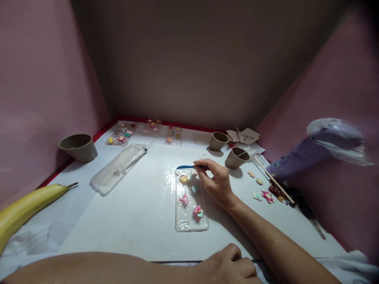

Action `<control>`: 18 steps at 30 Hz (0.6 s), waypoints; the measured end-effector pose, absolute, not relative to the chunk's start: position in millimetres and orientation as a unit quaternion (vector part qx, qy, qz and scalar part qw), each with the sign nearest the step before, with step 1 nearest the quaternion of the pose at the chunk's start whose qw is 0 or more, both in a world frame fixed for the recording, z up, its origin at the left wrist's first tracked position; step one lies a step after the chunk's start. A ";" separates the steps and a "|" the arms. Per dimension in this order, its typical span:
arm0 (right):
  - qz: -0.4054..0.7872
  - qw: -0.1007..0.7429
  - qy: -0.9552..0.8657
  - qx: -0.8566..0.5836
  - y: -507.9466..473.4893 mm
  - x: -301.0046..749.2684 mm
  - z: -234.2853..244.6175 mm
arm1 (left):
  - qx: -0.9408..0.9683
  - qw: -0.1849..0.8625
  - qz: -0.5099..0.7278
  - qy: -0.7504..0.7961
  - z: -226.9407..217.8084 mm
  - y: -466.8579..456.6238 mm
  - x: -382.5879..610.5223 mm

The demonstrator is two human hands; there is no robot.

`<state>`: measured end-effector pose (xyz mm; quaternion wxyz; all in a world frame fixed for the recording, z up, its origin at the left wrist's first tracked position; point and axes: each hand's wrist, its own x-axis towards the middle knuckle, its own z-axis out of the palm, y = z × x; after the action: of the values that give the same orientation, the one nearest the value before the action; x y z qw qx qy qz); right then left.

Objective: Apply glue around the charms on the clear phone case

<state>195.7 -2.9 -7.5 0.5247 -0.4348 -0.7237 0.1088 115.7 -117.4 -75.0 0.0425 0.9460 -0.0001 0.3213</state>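
My right hand (217, 181) pinches a slim blue spatula (184, 167), its flat end lying along the far edge of a clear phone case (188, 225). Glossy clear gel coats the case. Set on it are a pink bunny charm (184, 200), a pink figure charm (198, 213), a yellow charm (184, 178) and a pale blue one (194, 189). My left hand (231, 264) is curled closed at the table's near edge, the forearm crossing below the case; what lies inside its fingers, if anything, is hidden.
A syringe (130, 163) lies on a clear case package (103, 181). Decorated cases (173, 136) lie at the back. Cups stand left (78, 148) and right (237, 157). A banana (32, 205) is left; loose charms (268, 196), a stick (275, 179) and purple bag (304, 156) are right.
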 end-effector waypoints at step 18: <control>0.107 0.524 -0.724 -0.436 -4.5 197.1 -7.5 | 0.961 0.052 0.273 0.006 -73.0 -117.1 114.8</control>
<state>197.1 -4.5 -7.5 0.5243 -0.4355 -0.7238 0.1075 114.8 -117.1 -73.0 0.0518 0.9607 0.0055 0.2727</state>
